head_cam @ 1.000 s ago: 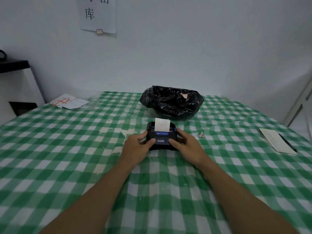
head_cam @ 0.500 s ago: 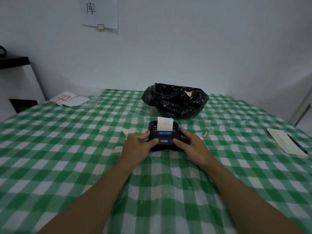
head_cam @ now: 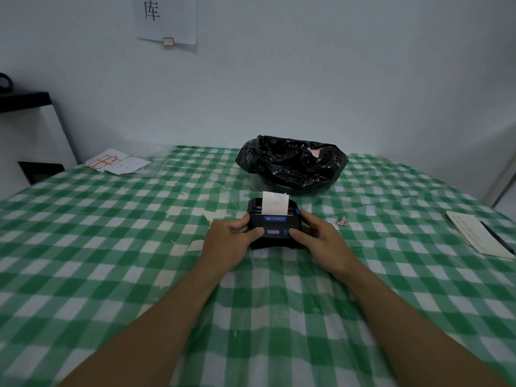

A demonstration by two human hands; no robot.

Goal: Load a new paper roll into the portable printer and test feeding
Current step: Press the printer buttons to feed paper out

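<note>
A small black portable printer (head_cam: 274, 224) sits on the counter (head_cam: 111, 261), which is covered in a green and white checked cloth, a little beyond the middle of the spread and straight in front of the person. Both hands are wrapped around it. The left hand (head_cam: 227, 241) grips the printer's left side, fingers curled round the far edge and the thumb lying across the front panel. The right hand (head_cam: 318, 241) does the same on the right side, its thumb pressed onto the front face near a small blue button, just beside the lit display. A strip of white paper (head_cam: 275, 202) stands up out of the slot on top of the printer, its upper edge slightly ragged.

Just behind the printer is a bin lined with a black plastic bag (head_cam: 291, 163), with a scrap of paper caught in its folds. A tiny crumpled scrap (head_cam: 342, 220) lies on the cloth to the right of the right hand. Farther right, near the counter's edge, lies a notebook (head_cam: 474, 233) with a dark pen along its outer side. At the far left corner lie some loose sheets (head_cam: 117, 163) marked in red. A paper sign (head_cam: 164, 18) hangs on the wall above.
</note>
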